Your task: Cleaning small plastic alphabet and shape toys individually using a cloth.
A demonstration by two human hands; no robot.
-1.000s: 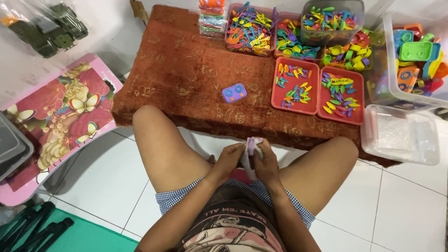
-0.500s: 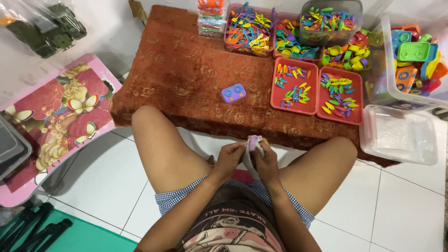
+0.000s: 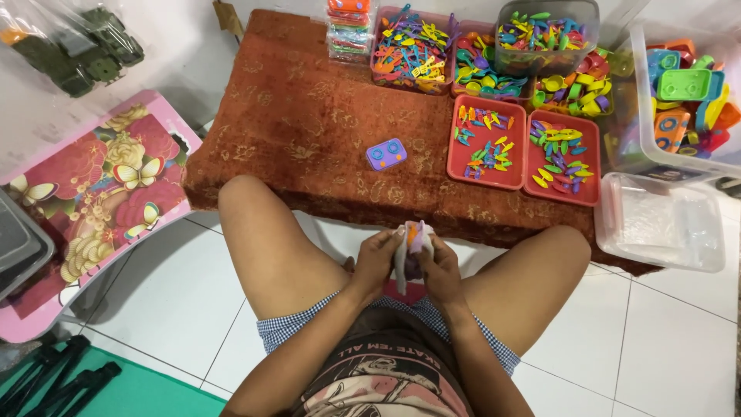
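Between my knees, low in the head view, both hands are together on one small item. Left hand (image 3: 378, 259) and right hand (image 3: 438, 262) pinch a small clear plastic bag (image 3: 403, 266) from either side, fingers closed on it. It sits over the white tile floor (image 3: 679, 340), just short of the mat edge.

Around it: brown patterned mat (image 3: 309, 123) ahead. Purple two-hole piece (image 3: 387, 154) lies alone on it, well apart from my hands. Two red trays (image 3: 488, 181) of small coloured plastic bits sit side by side to the right. Further back, more bins of mixed coloured pieces. Big clear tub (image 3: 644, 116) of larger toy parts at right edge, clear lid (image 3: 664, 224) just below it. Pink floral table (image 3: 93, 193) at left. My thighs flank the hands, nothing blocks them.

Bag: translucent, greyish, with purple and orange bits showing at the top.

Hard to tell: what exactly is inside, fingers cover most of it. Tub cut off by the frame.
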